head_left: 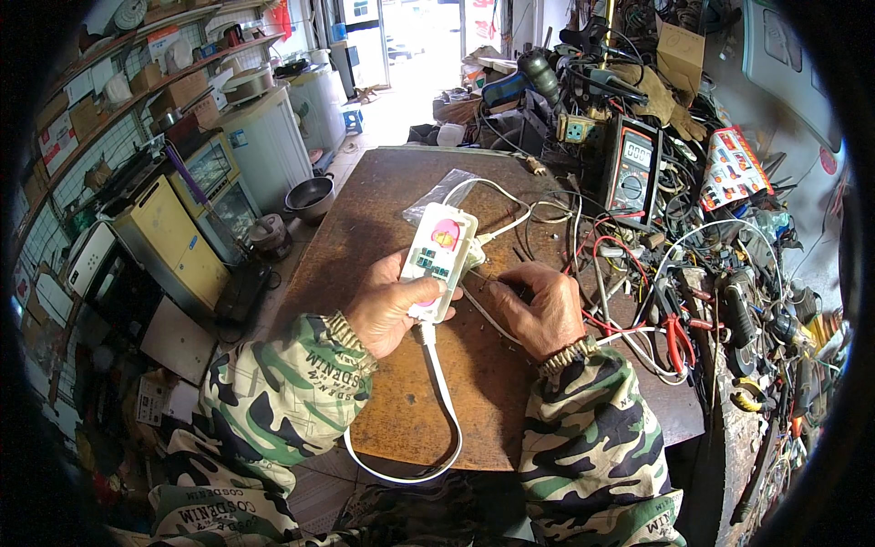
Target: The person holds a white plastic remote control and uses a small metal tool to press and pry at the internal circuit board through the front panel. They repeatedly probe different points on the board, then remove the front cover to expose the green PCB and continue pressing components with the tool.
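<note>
My left hand (385, 305) grips an opened white plastic housing (436, 258), its thumb lying across the lower part. Inside the housing show pink round areas and small green parts; its exact kind is unclear. From its lower end a thick white cable (447, 392) loops down over the table's near edge. To the right, my right hand (544, 305) has its fingers curled together just above the tabletop, beside thin white wires. Whatever those fingers may hold is hidden. A clear plastic bag (445, 193) lies behind the housing.
Along the right side of the wooden table (401, 428) lie tangled wires, a multimeter (632, 173) and red-handled pliers (677, 342). Tools and parts crowd the far right. On the left floor stand a wok (311, 196) and a yellowish cabinet (173, 242).
</note>
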The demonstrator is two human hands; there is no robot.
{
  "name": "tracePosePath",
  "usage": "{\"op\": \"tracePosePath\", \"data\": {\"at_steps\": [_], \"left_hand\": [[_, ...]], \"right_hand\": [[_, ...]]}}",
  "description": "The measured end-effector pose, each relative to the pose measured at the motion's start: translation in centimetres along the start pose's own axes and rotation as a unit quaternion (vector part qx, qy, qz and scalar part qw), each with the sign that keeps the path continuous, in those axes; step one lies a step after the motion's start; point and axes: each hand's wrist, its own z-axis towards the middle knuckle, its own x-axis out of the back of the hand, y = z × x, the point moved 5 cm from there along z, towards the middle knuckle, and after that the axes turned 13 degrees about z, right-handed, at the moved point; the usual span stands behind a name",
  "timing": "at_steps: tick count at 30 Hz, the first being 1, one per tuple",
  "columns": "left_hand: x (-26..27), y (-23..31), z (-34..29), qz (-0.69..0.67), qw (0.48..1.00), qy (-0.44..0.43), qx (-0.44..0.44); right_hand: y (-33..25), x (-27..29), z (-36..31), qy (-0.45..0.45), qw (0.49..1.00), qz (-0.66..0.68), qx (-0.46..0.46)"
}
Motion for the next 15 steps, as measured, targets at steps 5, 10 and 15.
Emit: {"op": "tracePosePath", "data": {"at_steps": [5,10,15], "left_hand": [[-0.2,-0.2,0.3,0.010,1.000,-0.012,-0.006],[-0.1,-0.3,0.2,0.038,0.999,-0.020,-0.029],[-1.0,0.1,-0.1,0.099,0.992,-0.015,-0.083]], "right_hand": [[1.2,0.6,-0.2,0.027,0.994,-0.107,0.015],[1.2,0.4,-0.2,0.042,0.987,-0.149,0.052],[0.8,-0.5,0.0,-0.034,0.980,0.183,-0.069]]}}
